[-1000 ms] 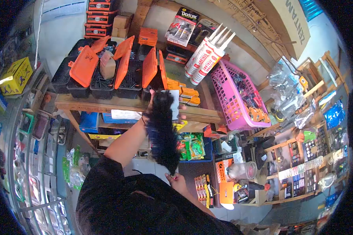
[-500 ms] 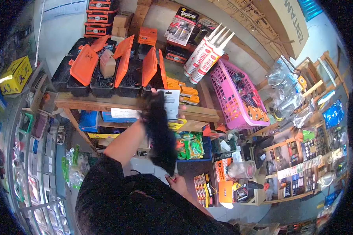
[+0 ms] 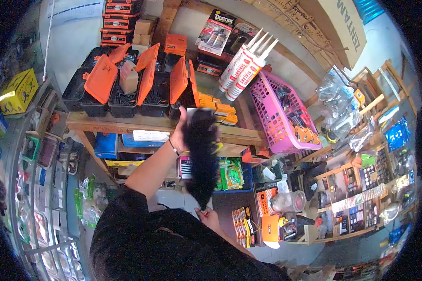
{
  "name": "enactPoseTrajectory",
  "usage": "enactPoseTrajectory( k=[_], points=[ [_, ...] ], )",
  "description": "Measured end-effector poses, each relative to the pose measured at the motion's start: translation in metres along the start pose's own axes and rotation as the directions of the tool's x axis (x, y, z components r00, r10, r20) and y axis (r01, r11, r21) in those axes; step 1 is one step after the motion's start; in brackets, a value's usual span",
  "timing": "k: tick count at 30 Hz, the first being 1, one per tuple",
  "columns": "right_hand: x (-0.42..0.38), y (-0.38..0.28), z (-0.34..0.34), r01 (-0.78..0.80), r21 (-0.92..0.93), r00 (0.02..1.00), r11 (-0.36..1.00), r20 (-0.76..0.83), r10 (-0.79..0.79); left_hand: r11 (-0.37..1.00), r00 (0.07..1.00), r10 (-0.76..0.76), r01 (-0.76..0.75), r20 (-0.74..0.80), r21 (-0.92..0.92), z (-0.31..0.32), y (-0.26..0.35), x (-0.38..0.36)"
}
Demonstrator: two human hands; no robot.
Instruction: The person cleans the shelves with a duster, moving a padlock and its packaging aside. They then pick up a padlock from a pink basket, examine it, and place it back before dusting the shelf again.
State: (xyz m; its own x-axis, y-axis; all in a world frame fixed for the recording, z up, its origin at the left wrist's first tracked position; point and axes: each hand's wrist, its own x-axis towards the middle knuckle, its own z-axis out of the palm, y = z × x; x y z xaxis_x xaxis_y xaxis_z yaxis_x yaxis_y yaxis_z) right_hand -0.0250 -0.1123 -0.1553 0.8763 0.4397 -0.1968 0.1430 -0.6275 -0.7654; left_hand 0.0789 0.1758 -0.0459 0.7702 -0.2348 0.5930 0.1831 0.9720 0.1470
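Observation:
A fluffy black duster (image 3: 201, 159), blurred at its edges, stands between my hands. My right hand (image 3: 208, 218) grips it by its lower end. At the shelf's front edge my left hand (image 3: 179, 133) is raised, a bracelet on its wrist. It holds a white packet (image 3: 192, 111), mostly hidden behind the duster. The fluff lies across the packet's front and covers most of the left fingers. Just beyond are black bins (image 3: 153, 96) of screws or nails with orange lids, and small yellow-orange boxes (image 3: 226, 114).
White sealant tubes (image 3: 241, 75) stand on the wooden shelf (image 3: 126, 122), beside a pink basket (image 3: 286, 136) of small packets. Below sits a blue bin (image 3: 246, 183) with green packs. Glass cases (image 3: 47, 187) line the left; racks of small goods (image 3: 361, 196) fill the right.
The duster has shifted right and now covers most of the white packet. The left hand's thumb and palm have come into view beside it. My right hand has barely moved.

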Motion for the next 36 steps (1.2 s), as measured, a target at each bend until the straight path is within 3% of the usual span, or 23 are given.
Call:
enactPoseTrajectory(
  k=[1, 3, 5, 7, 8, 9, 11, 12, 13, 15, 16, 17, 19, 20, 21, 22, 25, 26, 27, 29, 30, 34, 36],
  points=[
    [-0.001, -0.009, -0.002, 0.101, -0.086, 0.994, 0.991, 0.036, -0.099, 0.973, 0.949, -0.136, 0.074, 0.283, 0.217, -0.012, 0.005, 0.001],
    [0.0, -0.008, 0.0, 0.031, 0.063, 0.999, 0.998, -0.013, -0.03, 0.969, 0.967, -0.08, 0.018, 0.242, 0.247, -0.012, 0.003, -0.001],
    [0.0, -0.008, 0.001, -0.044, 0.213, 0.997, 0.976, -0.046, 0.055, 0.963, 0.904, 0.146, -0.223, -0.402, -0.153, 0.021, -0.009, 0.003],
    [-0.004, -0.008, 0.001, 0.012, 0.087, 0.999, 0.996, -0.031, -0.009, 0.961, 0.908, 0.146, -0.224, -0.393, -0.16, -0.005, -0.003, 0.0],
    [-0.006, -0.006, 0.0, 0.0, 0.093, 0.999, 0.996, -0.035, 0.003, 0.997, 0.997, 0.057, -0.055, -0.045, 0.054, -0.017, 0.004, 0.002],
    [-0.005, -0.003, -0.002, 0.026, 0.033, 1.0, 0.999, -0.001, -0.026, 0.95, 0.952, -0.124, 0.033, 0.281, 0.309, -0.015, 0.006, 0.006],
    [-0.003, 0.002, -0.002, 0.055, -0.028, 0.998, 0.998, 0.034, -0.054, 0.969, 0.932, -0.145, 0.066, 0.331, 0.24, -0.009, 0.002, 0.005],
    [-0.003, 0.005, 0.001, -0.017, 0.104, 1.0, 0.994, -0.012, 0.018, 0.997, 0.998, 0.056, -0.055, -0.036, 0.045, 0.006, -0.004, 0.003],
    [-0.003, 0.008, 0.005, -0.082, 0.239, 0.994, 0.968, -0.046, 0.095, 0.967, 0.886, 0.181, -0.239, -0.427, -0.087, 0.016, -0.009, 0.001],
    [-0.003, 0.015, 0.009, -0.05, 0.119, 0.999, 0.992, 0.001, 0.05, 0.976, 0.889, 0.17, -0.212, -0.426, -0.053, 0.008, -0.007, 0.001],
    [-0.003, 0.013, 0.009, -0.01, -0.004, 0.999, 1.0, 0.048, 0.01, 0.996, 0.997, 0.052, -0.048, -0.056, 0.078, -0.006, -0.001, 0.004],
    [-0.005, 0.01, 0.009, -0.008, -0.003, 0.999, 1.0, 0.047, 0.008, 0.964, 0.945, -0.136, 0.057, 0.299, 0.258, -0.019, 0.005, 0.003],
    [-0.008, -0.009, 0.005, -0.004, 0.099, 1.0, 0.995, 0.013, 0.002, 0.959, 0.956, -0.144, 0.072, 0.254, 0.274, -0.007, 0.002, -0.003],
    [-0.006, -0.01, 0.006, 0.0, 0.096, 1.0, 0.995, 0.02, -0.002, 0.998, 0.998, 0.032, -0.029, -0.05, 0.057, 0.005, -0.002, -0.003],
    [-0.007, -0.01, 0.007, -0.05, 0.103, 0.999, 0.993, -0.013, 0.052, 0.973, 0.915, 0.138, -0.197, -0.379, -0.121, 0.018, -0.007, -0.002],
    [-0.008, -0.01, 0.007, -0.103, 0.112, 0.993, 0.988, -0.047, 0.109, 0.962, 0.902, 0.112, -0.204, -0.417, -0.183, 0.023, -0.01, 0.002],
    [-0.005, -0.008, 0.006, 0.025, -0.005, 0.997, 1.0, 0.074, -0.025, 0.983, 0.983, 0.011, 0.023, -0.184, 0.181, -0.009, -0.002, -0.009],
    [-0.002, -0.001, 0.006, 0.026, -0.005, 0.997, 1.0, 0.075, -0.026, 0.981, 0.997, -0.055, 0.042, 0.063, 0.192, -0.025, 0.001, -0.003],
    [0.001, 0.008, 0.007, 0.018, 0.005, 0.999, 1.0, 0.03, -0.018, 0.983, 0.995, -0.07, 0.058, 0.068, 0.172, -0.021, 0.001, -0.006],
    [0.001, 0.011, 0.012, 0.005, 0.018, 1.0, 1.0, -0.01, -0.005, 0.999, 0.943, 0.038, -0.03, -0.33, 0.029, 0.0, -0.004, -0.012],
    [0.0, 0.007, 0.015, -0.009, 0.086, 0.999, 0.996, -0.044, 0.013, 0.98, 0.899, 0.172, -0.113, -0.404, 0.165, 0.019, -0.012, -0.001],
    [0.0, 0.004, 0.016, -0.019, 0.101, 1.0, 0.995, -0.002, 0.019, 0.969, 0.998, -0.03, 0.017, 0.048, 0.247, -0.015, -0.003, -0.004],
    [0.003, -0.003, 0.014, -0.007, 0.069, 0.999, 0.998, 0.043, 0.004, 0.975, 0.995, -0.024, 0.044, -0.093, 0.219, -0.012, -0.002, -0.013]
  ],
)
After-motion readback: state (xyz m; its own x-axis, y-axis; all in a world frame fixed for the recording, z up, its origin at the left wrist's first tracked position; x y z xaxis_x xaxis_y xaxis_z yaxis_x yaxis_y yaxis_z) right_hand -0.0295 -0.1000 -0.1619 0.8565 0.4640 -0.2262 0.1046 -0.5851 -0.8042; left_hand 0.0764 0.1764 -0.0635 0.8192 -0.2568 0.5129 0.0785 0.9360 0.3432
